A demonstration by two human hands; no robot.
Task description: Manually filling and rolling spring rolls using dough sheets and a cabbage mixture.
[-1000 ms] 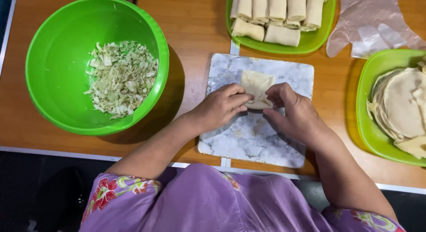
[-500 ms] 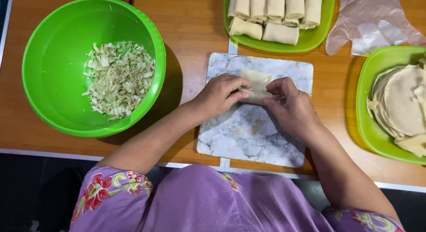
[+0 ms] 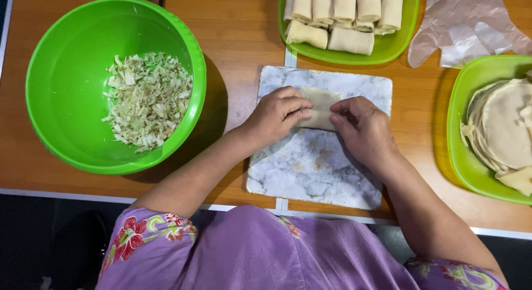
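Moved: both hands sit a bit closer together than half a second ago; wrapper looks more rolled, less of its flap showing than a second ago.
Left hand: left hand (image 3: pixel 275 113) palm down on the board, fingers curled inward, fingertips pressing the left end of the roll; forearm runs down-left to the purple sleeve.
Right hand: right hand (image 3: pixel 363 129) palm down, knuckles raised, fingertips pinching the right end of the roll; forearm runs down-right.
Grip: both hands grasping the roll, neither released.
Roll: pale dough roll (image 3: pixel 320 108) lies flat between the two hands, upper part of the marble board (image 3: pixel 310 173).
Left side: green bowl (image 3: pixel 61 85) holding shredded cabbage (image 3: pixel 148 98), well apart from the hands.
Top: green tray (image 3: pixel 396 43) with finished rolls (image 3: pixel 343 10), just above the board.
Right side: green plate (image 3: pixel 463 129) stacked with flat wrappers (image 3: pixel 501 126).
Top right: clear plastic glove (image 3: pixel 465 24) on the wooden table (image 3: pixel 244 29).
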